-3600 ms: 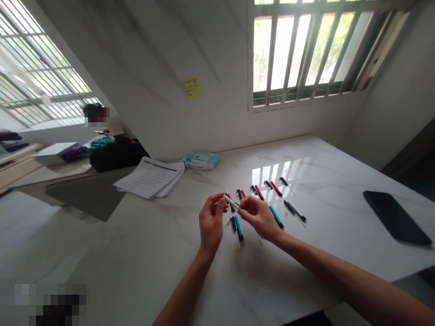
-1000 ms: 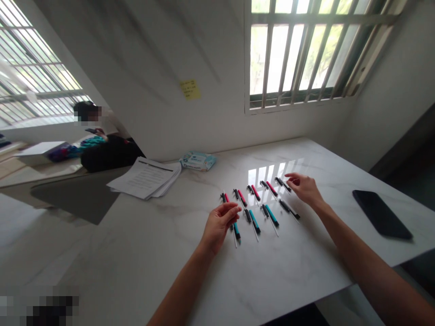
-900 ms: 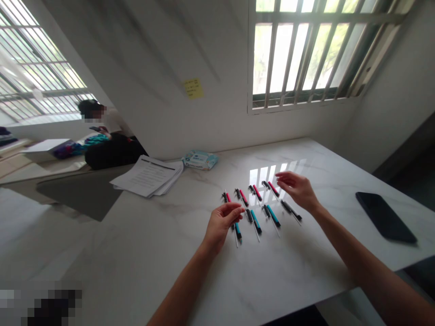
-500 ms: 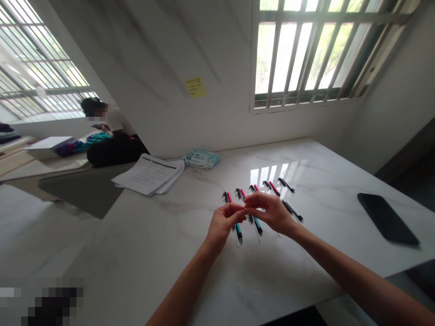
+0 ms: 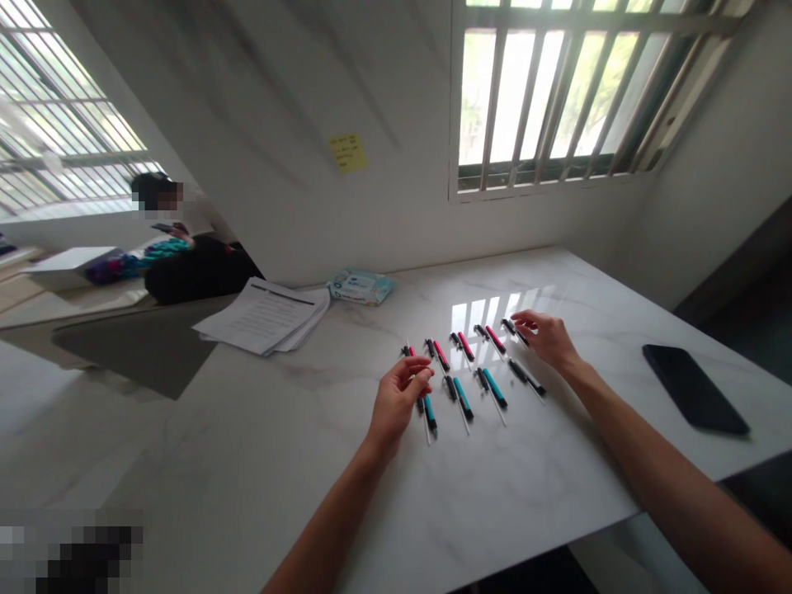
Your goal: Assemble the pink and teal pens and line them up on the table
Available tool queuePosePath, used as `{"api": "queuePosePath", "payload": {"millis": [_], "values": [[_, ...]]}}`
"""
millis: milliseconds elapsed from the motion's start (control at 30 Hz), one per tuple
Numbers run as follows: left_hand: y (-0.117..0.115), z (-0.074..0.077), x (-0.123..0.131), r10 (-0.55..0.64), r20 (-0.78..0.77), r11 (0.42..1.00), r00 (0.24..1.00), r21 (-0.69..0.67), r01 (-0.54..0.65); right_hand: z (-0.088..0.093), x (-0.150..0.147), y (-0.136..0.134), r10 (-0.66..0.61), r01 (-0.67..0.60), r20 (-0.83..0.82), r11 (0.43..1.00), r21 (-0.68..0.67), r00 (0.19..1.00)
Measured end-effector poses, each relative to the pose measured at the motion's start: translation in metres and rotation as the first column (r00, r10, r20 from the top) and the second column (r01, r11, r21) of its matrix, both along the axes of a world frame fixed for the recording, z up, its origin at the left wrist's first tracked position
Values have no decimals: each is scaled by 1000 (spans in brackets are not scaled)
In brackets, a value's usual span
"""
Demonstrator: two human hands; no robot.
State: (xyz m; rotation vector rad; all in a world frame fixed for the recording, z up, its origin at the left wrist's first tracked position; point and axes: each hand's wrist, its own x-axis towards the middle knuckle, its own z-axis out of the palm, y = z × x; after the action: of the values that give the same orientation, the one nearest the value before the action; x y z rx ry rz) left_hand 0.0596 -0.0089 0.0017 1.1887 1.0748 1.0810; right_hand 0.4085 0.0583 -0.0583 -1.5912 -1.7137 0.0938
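Observation:
Disassembled pens lie in two slanting rows on the white marbled table. The far row has red barrels (image 5: 441,355) and a black one at its right end; the near row has turquoise barrels (image 5: 464,398) and a dark one (image 5: 535,383). Black pen parts and thin white refills (image 5: 498,412) lie beside them. My left hand (image 5: 396,402) hovers over the leftmost parts, thumb and forefinger closed together; anything between them is too small to make out. At the far row's right end, my right hand (image 5: 548,340) reaches over the black pen parts (image 5: 508,327), fingers loosely curved and apart.
A dark phone (image 5: 694,388) lies on the right side of the table. Printed papers (image 5: 260,318) and a blue wipes packet (image 5: 360,286) are at the back left. A yellow note (image 5: 347,153) sticks to the wall. Another person (image 5: 198,227) sits beyond, holding a dark device.
My hands, together over the pens before, are now apart. The right one has moved right and away from me to the far row's end; the left has stayed near the leftmost pens.

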Motion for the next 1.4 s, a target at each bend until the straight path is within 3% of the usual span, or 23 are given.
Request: {"api": "queuePosePath", "payload": {"millis": [100,533,833,1067,1400], "values": [[2,-2,0,6,0,1000,1000,2,-6,-6,4,1,0,4,70,999,-49,998],[3,-6,-1,17,17,1000,1000,-2,-17,2,-3,-1,25,-4,289,997,-72,957],[3,-4,0,19,11,1000,1000,-8,-19,-2,-3,1,52,-28,290,996,-87,955],[2,-3,0,13,9,1000,1000,-10,-13,3,-13,3,72,-82,370,997,13,926],[4,-6,-1,11,8,1000,1000,1,-11,-14,-24,11,58,-38,406,998,-58,912]]}}
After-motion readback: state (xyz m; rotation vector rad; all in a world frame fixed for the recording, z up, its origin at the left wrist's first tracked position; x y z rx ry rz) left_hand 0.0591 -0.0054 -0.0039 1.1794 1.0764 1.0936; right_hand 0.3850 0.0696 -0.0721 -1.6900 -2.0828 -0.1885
